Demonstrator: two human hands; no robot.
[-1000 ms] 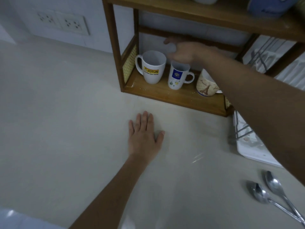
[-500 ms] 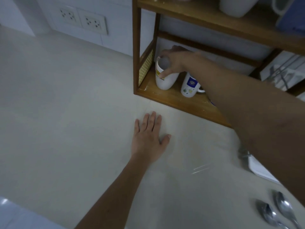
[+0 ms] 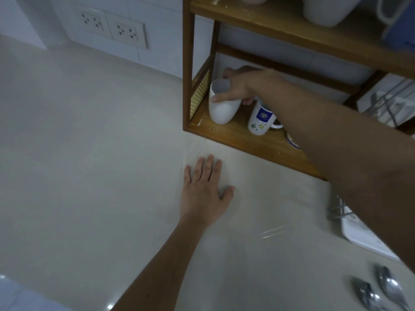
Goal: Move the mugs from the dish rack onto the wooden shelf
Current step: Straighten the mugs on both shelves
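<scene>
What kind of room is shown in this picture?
Most likely a home kitchen: a wooden shelf holding mugs, a dish rack beside it, and spoons lying on the pale counter.

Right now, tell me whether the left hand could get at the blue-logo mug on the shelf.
Probably yes. The left hand lies flat on the counter just before the wooden shelf, whose front is open; the blue-logo mug stands near that edge, though the right forearm crosses close beside it.
</scene>
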